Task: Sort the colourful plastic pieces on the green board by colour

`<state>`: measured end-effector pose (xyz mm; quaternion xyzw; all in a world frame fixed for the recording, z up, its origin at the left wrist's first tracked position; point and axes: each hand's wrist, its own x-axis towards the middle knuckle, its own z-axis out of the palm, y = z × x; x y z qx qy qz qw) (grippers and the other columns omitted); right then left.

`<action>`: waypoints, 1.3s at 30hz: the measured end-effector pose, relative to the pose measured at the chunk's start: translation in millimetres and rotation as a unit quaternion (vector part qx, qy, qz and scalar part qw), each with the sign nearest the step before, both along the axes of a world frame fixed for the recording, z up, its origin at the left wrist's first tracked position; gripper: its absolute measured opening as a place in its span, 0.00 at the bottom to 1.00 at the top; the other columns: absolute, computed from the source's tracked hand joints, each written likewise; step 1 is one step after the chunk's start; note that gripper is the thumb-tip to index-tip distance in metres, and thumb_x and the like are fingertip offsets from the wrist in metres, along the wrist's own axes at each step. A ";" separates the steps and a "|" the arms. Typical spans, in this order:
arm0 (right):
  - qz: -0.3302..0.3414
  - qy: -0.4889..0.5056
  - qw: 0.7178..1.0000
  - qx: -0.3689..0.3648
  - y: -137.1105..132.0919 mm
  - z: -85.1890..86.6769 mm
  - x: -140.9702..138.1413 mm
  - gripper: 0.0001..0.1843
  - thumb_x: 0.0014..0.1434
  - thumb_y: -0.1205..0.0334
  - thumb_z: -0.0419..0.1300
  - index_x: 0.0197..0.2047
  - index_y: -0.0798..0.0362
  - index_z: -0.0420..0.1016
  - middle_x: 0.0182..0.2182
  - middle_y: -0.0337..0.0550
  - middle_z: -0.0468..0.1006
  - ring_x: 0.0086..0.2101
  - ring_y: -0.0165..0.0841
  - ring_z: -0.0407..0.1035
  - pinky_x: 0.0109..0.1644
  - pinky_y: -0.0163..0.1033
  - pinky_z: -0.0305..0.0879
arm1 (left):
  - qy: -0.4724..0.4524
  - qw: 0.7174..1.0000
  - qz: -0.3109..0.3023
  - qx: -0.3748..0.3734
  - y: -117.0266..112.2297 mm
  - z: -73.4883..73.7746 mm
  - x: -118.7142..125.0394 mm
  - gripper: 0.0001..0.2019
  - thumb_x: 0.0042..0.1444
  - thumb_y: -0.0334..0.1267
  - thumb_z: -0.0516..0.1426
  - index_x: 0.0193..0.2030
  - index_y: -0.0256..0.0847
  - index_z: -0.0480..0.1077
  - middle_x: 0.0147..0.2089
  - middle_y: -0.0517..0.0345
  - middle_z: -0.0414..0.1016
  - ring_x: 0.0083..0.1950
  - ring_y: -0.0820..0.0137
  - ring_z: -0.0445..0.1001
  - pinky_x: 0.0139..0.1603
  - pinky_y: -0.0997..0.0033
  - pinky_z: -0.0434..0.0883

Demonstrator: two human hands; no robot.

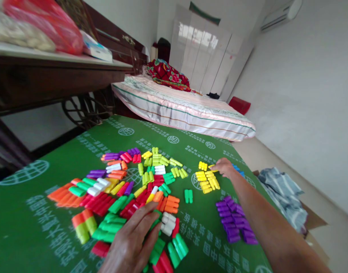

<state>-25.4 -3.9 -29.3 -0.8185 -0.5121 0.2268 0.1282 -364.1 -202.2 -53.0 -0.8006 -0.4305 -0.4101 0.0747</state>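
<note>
i see a blanket [168, 75] on the bed [179, 106]. left of me a red bag [56, 28] sits on a desk [63, 74]; right of me lies cloth [283, 195].

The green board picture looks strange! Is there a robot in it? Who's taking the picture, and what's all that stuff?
No robot here, just one person's two bare hands. The camera is worn on that person's head, looking forward and down. On the green board lie lots of small pieces. A colourful mix covers the left and middle. Toward the right are a yellow group, a purple group and, partly behind the right hand, a few blue pieces. The left hand is over some green pieces. The right fingertips are at a yellow piece, maybe pinching it; I can't be sure. Behind is a bed.
</note>
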 end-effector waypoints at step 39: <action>0.419 0.064 0.898 0.119 -301.0 14.7 -111.1 0.11 0.49 0.66 0.55 0.35 0.50 0.75 0.27 0.38 0.77 0.28 0.29 0.69 0.32 0.30 0.62 | -0.136 0.979 0.130 -0.078 -26.4 38.1 -88.3 0.12 0.57 0.43 0.50 0.34 0.38 0.71 0.42 0.48 0.75 0.46 0.65 0.74 0.48 0.65 0.72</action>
